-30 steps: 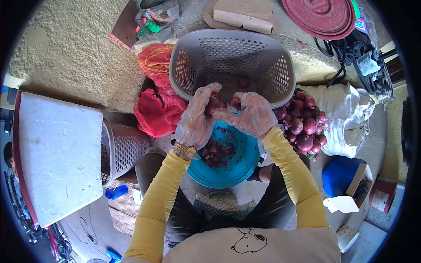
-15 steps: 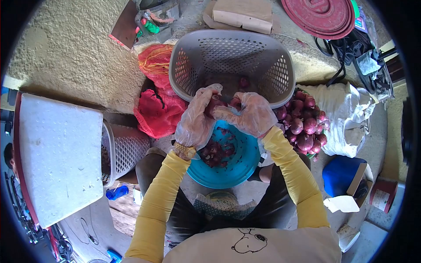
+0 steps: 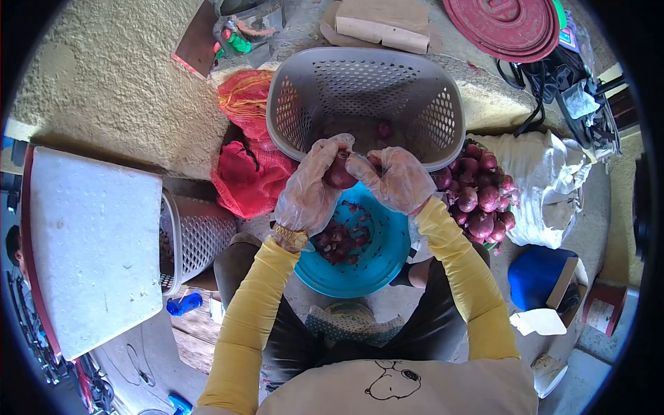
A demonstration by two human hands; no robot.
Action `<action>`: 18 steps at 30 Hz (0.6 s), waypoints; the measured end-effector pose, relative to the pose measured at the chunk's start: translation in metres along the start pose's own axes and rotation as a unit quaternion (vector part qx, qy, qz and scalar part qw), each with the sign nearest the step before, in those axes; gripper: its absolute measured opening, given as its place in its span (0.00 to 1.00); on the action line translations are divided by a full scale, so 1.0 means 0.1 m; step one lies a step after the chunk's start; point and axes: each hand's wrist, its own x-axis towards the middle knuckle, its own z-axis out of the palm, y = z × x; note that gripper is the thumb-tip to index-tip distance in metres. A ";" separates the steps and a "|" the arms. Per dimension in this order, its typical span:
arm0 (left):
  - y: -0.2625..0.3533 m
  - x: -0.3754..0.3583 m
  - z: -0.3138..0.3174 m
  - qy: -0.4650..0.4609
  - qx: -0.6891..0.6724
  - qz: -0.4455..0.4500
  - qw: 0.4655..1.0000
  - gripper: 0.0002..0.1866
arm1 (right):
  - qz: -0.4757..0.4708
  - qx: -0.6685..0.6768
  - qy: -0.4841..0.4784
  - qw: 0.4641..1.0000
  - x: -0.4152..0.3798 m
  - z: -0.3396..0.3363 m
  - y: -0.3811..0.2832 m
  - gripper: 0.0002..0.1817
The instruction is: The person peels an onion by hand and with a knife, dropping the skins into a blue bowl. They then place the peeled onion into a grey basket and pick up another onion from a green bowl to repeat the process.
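Observation:
In a clear plastic glove, my left hand point(image 3: 309, 183) closes round a red onion point(image 3: 339, 173) held above a blue basin point(image 3: 311, 277). Also gloved, my right hand point(image 3: 398, 181) has curled fingers, with its thumb tip against that onion's side. A small dark reddish thing point(image 3: 375, 163) shows inside its curled fingers; I cannot tell what it is. Loose onion skins point(image 3: 339, 243) lie in the basin. Just beyond both hands stands a grey perforated basket point(image 3: 366, 59) with a red onion point(image 3: 384, 129) inside.
A heap of red onions point(image 3: 484, 190) sits at the right beside a white sack point(image 3: 546, 180). Red mesh bags point(image 3: 252, 176) lie left of the basket. Farther left are a white foam board point(image 3: 97, 249) and another perforated basket point(image 3: 204, 238). A blue container point(image 3: 539, 277) stands at right.
The onion in my left hand has turned and shows more of its side. My right thumb has shifted up along it, and the right fingers have moved slightly.

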 end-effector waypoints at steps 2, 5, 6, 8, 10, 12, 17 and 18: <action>0.03 0.00 0.02 0.011 -0.306 -0.087 0.948 0.18 | 0.037 0.053 -0.061 0.996 0.02 -0.03 -0.02 0.38; 0.10 -0.02 0.02 -0.016 0.115 0.062 0.991 0.19 | 0.025 0.056 -0.069 0.996 0.02 -0.05 -0.01 0.37; 0.12 0.00 0.00 -0.016 0.115 0.062 0.991 0.19 | 0.025 0.056 -0.069 0.996 0.02 -0.04 0.00 0.37; 0.15 0.03 -0.05 -0.029 0.151 -0.028 0.988 0.30 | 0.007 0.039 -0.054 0.998 0.03 -0.03 0.03 0.36; 0.16 0.04 0.05 0.003 0.058 -0.070 0.996 0.21 | 0.007 0.037 -0.067 0.997 0.02 -0.07 0.03 0.36; 0.15 0.04 0.07 0.034 -0.036 -0.111 0.993 0.20 | 0.007 0.035 -0.080 0.996 0.01 -0.05 0.07 0.35; 0.04 0.05 0.02 0.066 0.004 -0.057 0.996 0.21 | -0.192 -0.144 -0.023 0.970 -0.02 0.14 0.31 0.28; 0.04 0.06 0.00 0.066 0.004 -0.057 0.996 0.21 | -0.192 -0.144 -0.024 0.970 -0.02 0.08 0.23 0.28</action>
